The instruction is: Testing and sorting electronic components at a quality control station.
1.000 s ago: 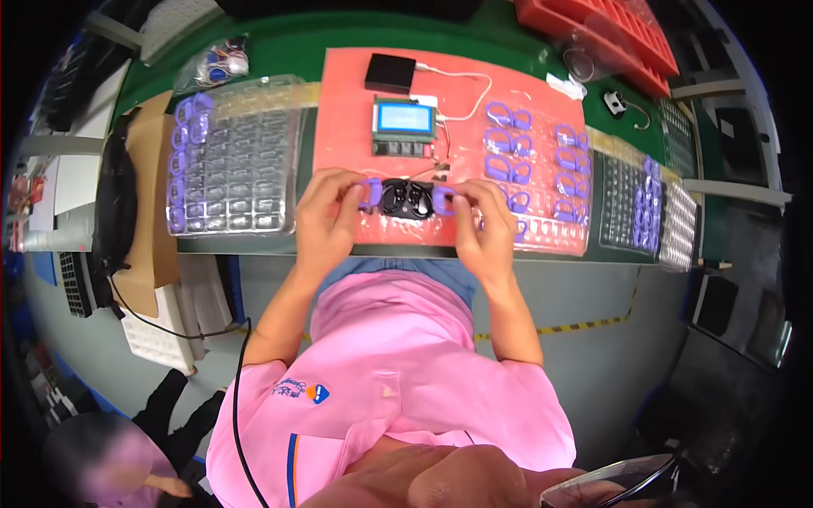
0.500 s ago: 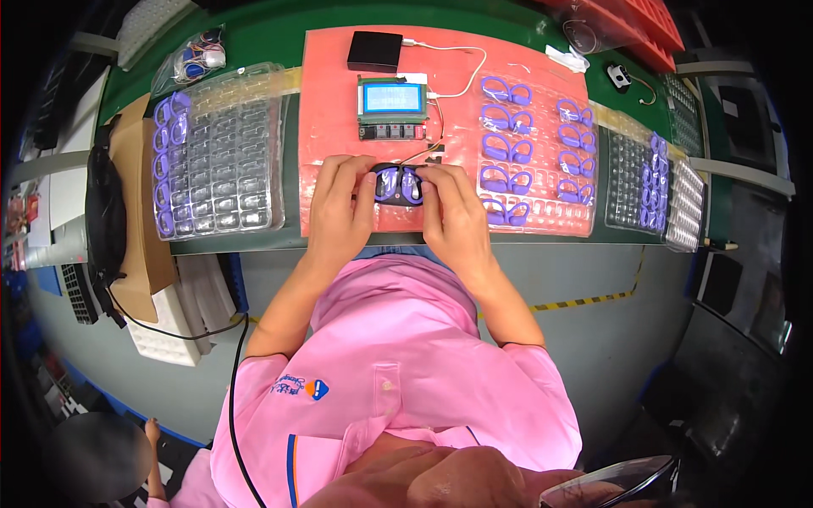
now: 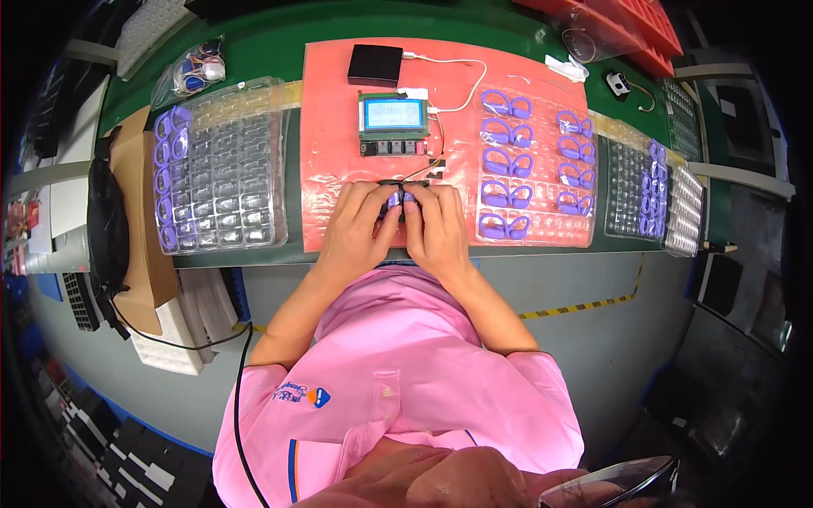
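Note:
My left hand (image 3: 357, 227) and my right hand (image 3: 440, 230) meet over a small black holder (image 3: 391, 183) at the front of the red mat. Fingers curl over its top while both thumbs press in from the near side. Between them show bits of purple ear-hook earphones (image 3: 410, 197), one under each hand; most of the pair and the holder is hidden. From the holder a thin cable leads up to a circuit board with a lit blue screen (image 3: 395, 113). Right of my hands, several more purple ear-hook earphones (image 3: 506, 162) lie in a clear tray.
A black box (image 3: 375, 65) with a white cable stands behind the screen. At left, a clear blister tray (image 3: 224, 173) has earphones along one side. Further trays (image 3: 631, 182) lie at right. A bag of parts (image 3: 201, 68) and an open cardboard box (image 3: 140, 229) are at left.
My fingers have closed further over the holder and the thumbs have come together, covering the earphones that showed before. The table sits slightly lower in view. The screen looks paler.

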`<state>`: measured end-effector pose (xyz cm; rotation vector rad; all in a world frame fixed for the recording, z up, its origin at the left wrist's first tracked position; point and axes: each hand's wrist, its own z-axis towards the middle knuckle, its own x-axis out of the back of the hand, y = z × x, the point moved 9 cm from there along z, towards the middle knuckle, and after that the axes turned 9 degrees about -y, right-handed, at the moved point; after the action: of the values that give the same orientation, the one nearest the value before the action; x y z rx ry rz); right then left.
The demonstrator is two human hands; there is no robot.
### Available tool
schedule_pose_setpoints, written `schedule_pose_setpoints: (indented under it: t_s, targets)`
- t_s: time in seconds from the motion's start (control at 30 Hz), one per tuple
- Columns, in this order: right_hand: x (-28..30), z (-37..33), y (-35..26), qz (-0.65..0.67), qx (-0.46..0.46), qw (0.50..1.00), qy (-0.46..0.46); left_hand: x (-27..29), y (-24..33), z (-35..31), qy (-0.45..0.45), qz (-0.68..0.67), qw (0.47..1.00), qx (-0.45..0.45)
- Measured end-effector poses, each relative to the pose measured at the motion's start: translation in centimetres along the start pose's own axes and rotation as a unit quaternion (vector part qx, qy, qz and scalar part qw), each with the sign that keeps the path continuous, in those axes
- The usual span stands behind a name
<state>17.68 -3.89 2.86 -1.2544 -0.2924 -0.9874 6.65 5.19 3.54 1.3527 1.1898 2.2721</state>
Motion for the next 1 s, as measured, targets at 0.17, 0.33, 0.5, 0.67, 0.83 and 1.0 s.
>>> schedule_pose_setpoints:
  t_s: [0.17, 0.33, 0.5, 0.67, 0.83, 1.0]
  targets:
    - [0.2, 0.2, 0.2, 0.012, -0.003, 1.0, -0.004, -0.2, -0.1, 0.0, 0.004, 0.002, 1.0, -0.01]
    - [0.3, 0.0, -0.8, 0.015, 0.005, 1.0, 0.001, 0.2, 0.4, -0.4, 0.036, 0.015, 0.998, -0.04]
    - [0.2, 0.0, -0.6, 0.02, 0.006, 1.0, -0.002, 0.1, 0.0, -0.8, 0.03, 0.016, 0.999, -0.028]
    - [0.6, -0.1, -0.4, 0.03, 0.012, 0.999, 0.005, -0.5, -0.5, -0.3, 0.018, 0.017, 0.999, -0.023]
    - [1.4, -0.3, -0.4, 0.018, -0.009, 0.999, 0.043, -0.5, -0.4, -0.4, 0.024, 0.014, 0.999, -0.028]
    - [1.4, -0.3, -0.5, 0.003, -0.015, 0.999, 0.041, -0.4, -0.4, -0.6, 0.028, 0.016, 0.999, -0.037]
